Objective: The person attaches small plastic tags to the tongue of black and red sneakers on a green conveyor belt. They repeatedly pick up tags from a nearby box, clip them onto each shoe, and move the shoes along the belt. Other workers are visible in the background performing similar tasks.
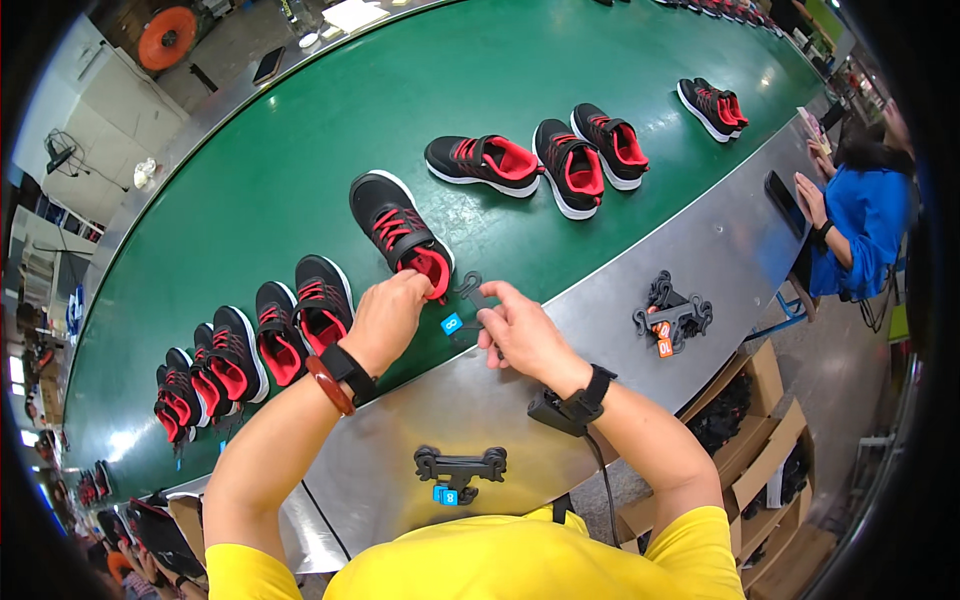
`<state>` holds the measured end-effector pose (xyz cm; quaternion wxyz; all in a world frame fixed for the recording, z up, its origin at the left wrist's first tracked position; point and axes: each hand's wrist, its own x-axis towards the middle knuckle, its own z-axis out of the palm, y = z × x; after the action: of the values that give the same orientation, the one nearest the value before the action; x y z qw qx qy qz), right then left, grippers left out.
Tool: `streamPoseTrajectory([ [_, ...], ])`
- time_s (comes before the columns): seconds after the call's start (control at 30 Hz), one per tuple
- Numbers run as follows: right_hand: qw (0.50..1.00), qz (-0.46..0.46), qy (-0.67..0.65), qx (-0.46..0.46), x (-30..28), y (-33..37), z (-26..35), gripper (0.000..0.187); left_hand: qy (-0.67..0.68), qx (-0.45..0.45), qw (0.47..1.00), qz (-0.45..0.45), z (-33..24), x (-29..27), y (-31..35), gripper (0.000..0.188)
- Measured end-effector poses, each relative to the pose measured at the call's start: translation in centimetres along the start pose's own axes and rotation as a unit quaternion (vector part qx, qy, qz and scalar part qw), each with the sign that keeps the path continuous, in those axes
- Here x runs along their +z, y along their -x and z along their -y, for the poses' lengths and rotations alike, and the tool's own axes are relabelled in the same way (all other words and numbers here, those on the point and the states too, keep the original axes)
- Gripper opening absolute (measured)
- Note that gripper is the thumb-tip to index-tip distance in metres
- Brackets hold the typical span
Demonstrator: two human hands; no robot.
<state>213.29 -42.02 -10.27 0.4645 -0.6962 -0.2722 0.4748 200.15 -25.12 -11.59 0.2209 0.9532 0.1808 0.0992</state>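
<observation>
My left hand (385, 318) is closed on the heel of a black sneaker (380, 205) with red laces, red lining and a white sole, its toe pointing away from me. My right hand (525, 335) pinches a black plastic shoe hanger (470, 287) close to that heel. A small blue size tag (451, 323) shows at the hanger's lower left; fingers hide part of the hanger. Left of my left hand, several matching sneakers (322, 300) stand in a row. Beyond my right hand, a loose group of like sneakers (568, 170) rests on the green belt.
The green conveyor belt (250, 210) borders a metal ledge (390, 480). Black hangers with blue tags (460, 470) lie near my body; others with orange tags (675, 315) lie to the right. Open cardboard boxes (770, 440) stand lower right. A co-worker in blue (860, 240) sits farther right.
</observation>
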Motion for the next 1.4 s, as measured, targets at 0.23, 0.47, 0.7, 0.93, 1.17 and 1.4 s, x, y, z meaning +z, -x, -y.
streamPoseTrajectory([
  [0.23,0.999,0.029,0.018,-0.013,1.4,-0.6,-1.1,0.037,0.012,-0.007,1.0,-0.021,-0.5,-0.1,0.5,0.013],
  [0.47,0.982,0.081,0.147,-0.092,0.5,-2.3,0.0,0.034,0.037,-0.053,0.996,-0.059,0.3,-0.2,-0.1,0.014],
  [0.7,0.982,0.175,0.075,-0.003,-0.2,-3.1,1.2,0.037,0.059,-0.072,0.996,-0.014,1.5,-1.1,-0.6,0.017],
  [0.93,0.99,0.135,-0.038,-0.024,-0.8,-5.1,-0.5,0.022,-0.065,0.072,0.989,0.115,-0.6,-2.1,0.3,0.047],
  [1.17,0.816,-0.301,0.353,-0.345,-4.0,-10.0,2.6,0.05,-0.138,0.006,0.986,0.09,-0.8,-1.6,1.6,0.02],
  [1.4,0.769,-0.176,0.588,-0.179,-7.1,-12.7,2.4,0.015,-0.109,-0.059,0.989,0.083,-0.4,-1.6,2.7,0.038],
])
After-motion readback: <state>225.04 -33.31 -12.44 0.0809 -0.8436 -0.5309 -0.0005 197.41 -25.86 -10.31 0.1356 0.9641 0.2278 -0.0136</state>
